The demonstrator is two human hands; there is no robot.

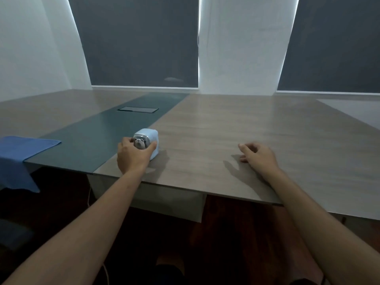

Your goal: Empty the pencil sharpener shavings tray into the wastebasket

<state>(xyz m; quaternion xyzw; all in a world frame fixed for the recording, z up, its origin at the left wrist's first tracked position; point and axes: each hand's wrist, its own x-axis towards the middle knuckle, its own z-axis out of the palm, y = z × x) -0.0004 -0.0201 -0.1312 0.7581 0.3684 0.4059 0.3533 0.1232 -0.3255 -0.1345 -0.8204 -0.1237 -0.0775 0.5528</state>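
Observation:
A small pale-blue pencil sharpener (148,135) with a little bear figure on its near face stands on the table (246,128), close to the front edge. My left hand (132,155) wraps its near side, thumb at the left and fingers at the right. Resting on the wood to the right, about an arm's width away, my right hand (258,156) holds nothing, fingers loosely curled. No wastebasket is in view. The shavings tray cannot be told apart from the body.
A dark green strip (98,136) runs down the table with a closed cable hatch (137,109) in it. A blue cloth (18,153) hangs over the left front corner. Dark blinds and white walls stand behind. The floor below is dark.

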